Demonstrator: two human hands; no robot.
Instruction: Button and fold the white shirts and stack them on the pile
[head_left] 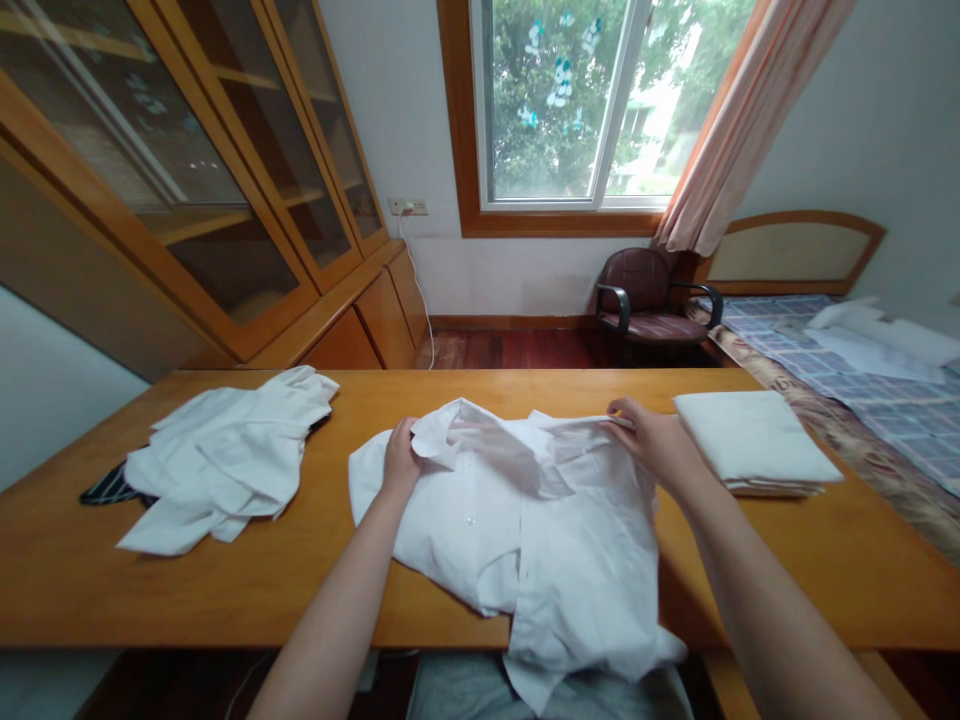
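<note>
A white button-up shirt [480, 530] lies spread across the wooden table [420, 610] in front of me, its collar end away from me and its lower part hanging over the near edge. My left hand [402, 462] pinches the cloth near the collar on the left. On the other side my right hand [649, 435] grips the right shoulder edge between thumb and fingers, lifting it slightly. The shirt front is rumpled, with a small button visible left of the middle.
At the left lies a loose heap of white clothing [225, 460] over a dark striped cloth [109, 487]. A folded white stack [757, 435] sits right of my right hand. Beyond the table are a glass-door cabinet [247, 325], an office chair [645, 290] and a bed [847, 350].
</note>
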